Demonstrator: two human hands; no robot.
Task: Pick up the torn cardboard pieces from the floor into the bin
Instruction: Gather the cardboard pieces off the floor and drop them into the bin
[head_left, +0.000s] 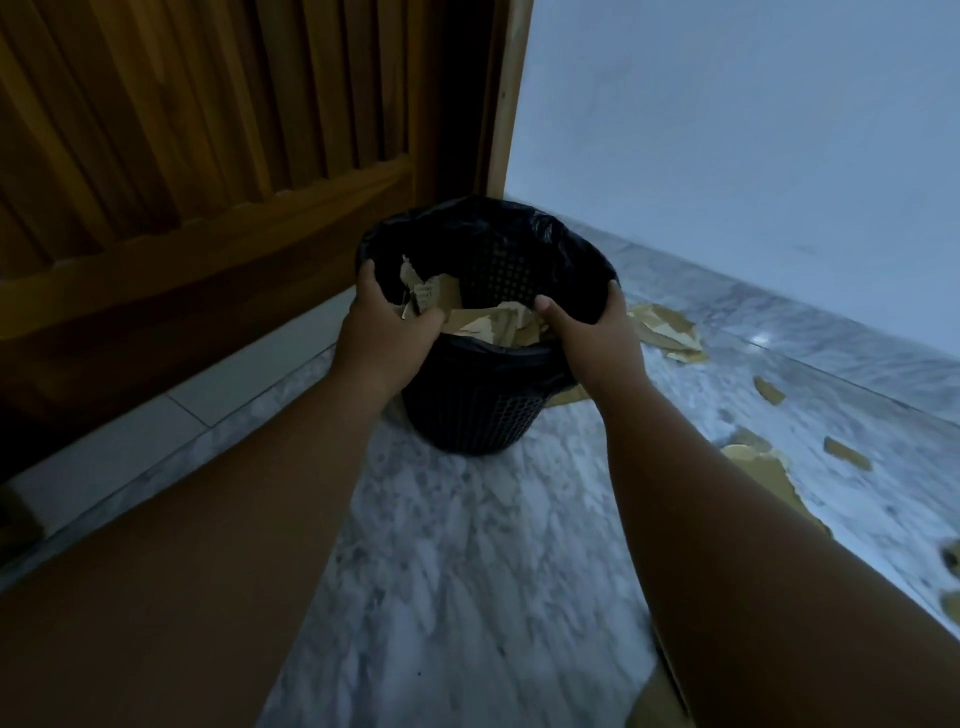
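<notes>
Cardboard pieces (498, 325): several heaped inside bin (467, 415), more lying flat on floor (457, 545) right of bin. One cluster (670, 332) just beside bin's right side, smaller ones (847, 453) farther right and nearer the camera.

Left hand (384, 332) curled over bin's left rim, close to the cardboard inside. Right hand (597, 338) clamped on bin's right rim, thumb inside, fingers outside. Nothing else held in either. Cannot tell whether bin is lifted or standing.

Judged as a pause in collecting: handling the bin itself, probably shifting or steadying it. Well short of done, going by the litter right of bin.

Next move calls for:
- Setting bin upright within reach of the cluster to its right, then letting go of the rim.
- Freeing at least one hand for picking.
- Likely prising up an edge or sliding each flat piece on smooth tile before pinching it.
- Care with black liner (545, 234) draped over rim; risk of dragging it loose if tugged.

Floor of pale grey marbled tile, smooth and slightly glossy. Dim room. Slatted wooden door (208, 156) behind and left of bin, frame (511, 93) directly behind it, plain pale wall (753, 156) behind and right of bin.
</notes>
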